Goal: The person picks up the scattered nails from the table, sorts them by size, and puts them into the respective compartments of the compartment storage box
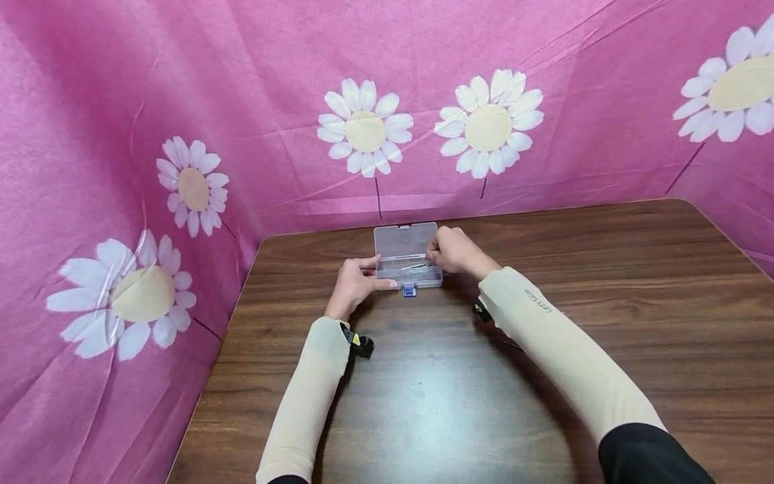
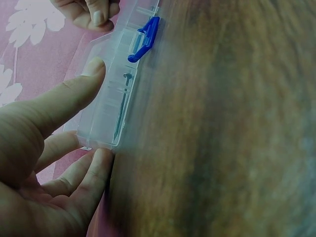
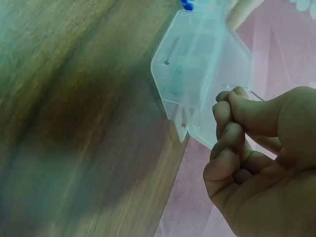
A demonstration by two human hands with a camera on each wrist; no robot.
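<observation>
A clear plastic storage box (image 1: 408, 274) with a blue latch (image 1: 409, 290) stands at the table's back edge, its lid (image 1: 404, 240) raised. My left hand (image 1: 353, 286) holds the box's left end, thumb along the front and fingers at the end and back. Inside lie nails; one nail (image 2: 121, 108) shows through the front wall in the left wrist view. Over the box's right end, my right hand (image 1: 453, 250) pinches a thin metal piece (image 3: 256, 96), apparently a nail, between thumb and forefinger; most of it is hidden by the fingertips.
The brown wooden table (image 1: 423, 390) extends in front and to both sides. A pink cloth with daisies (image 1: 272, 121) hangs close behind the box and along the left side. Cameras are strapped at both wrists.
</observation>
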